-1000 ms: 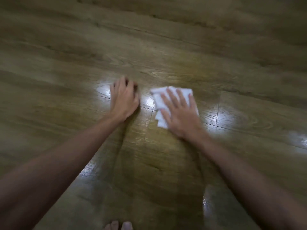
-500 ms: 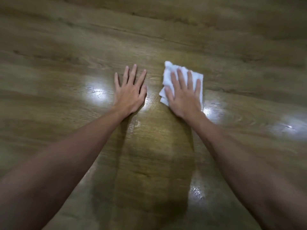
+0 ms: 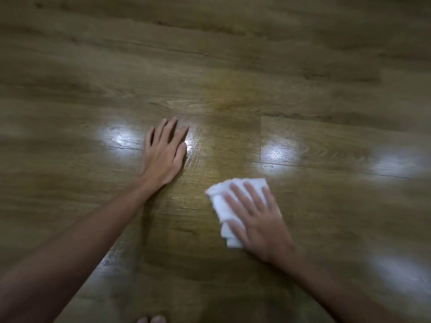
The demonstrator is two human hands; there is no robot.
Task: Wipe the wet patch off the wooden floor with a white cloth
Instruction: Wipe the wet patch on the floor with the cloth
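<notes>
white cloth (image 3: 221, 206) | pinned to wooden floor (image 3: 233, 66) under flat, spread right hand (image 3: 258, 220) | left hand (image 3: 163, 155) flat, fingers splayed, empty

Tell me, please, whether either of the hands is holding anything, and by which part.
The right hand presses flat on the white cloth, covering its right side, not gripping it. The left hand rests bare on the wooden floor.

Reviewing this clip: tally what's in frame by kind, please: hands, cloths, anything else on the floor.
Hands: 2, left hand flat on the wooden floor, right hand pressing the cloth
White cloths: 1, white cloth
Toes at the bottom edge: 2, toes
Total: 5
</notes>
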